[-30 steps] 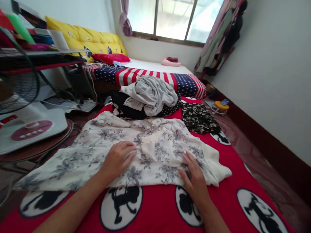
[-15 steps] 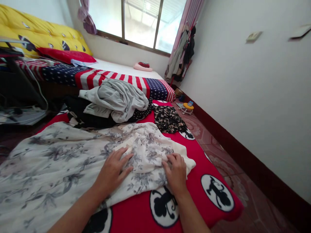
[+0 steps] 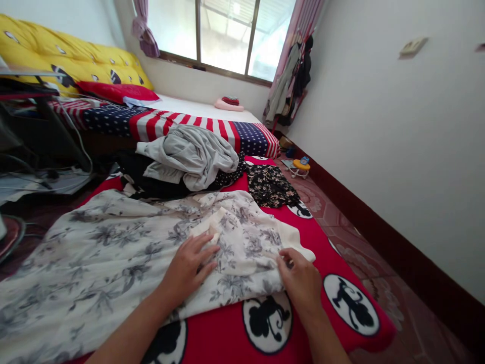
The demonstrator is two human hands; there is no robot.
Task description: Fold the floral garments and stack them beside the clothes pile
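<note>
While the red blanket (image 3: 227, 344) carries everything, the floral garment (image 3: 113, 263) lies spread across it, long axis running from the person's far left to a bunched end just ahead. The left hand (image 3: 187, 270) rests flat and unclenched on that garment; the right hand (image 3: 301, 280) pinches its right-hand edge, nearer the hem. A grey garment (image 3: 189, 156) lies heaped beyond the floral garment.
</note>
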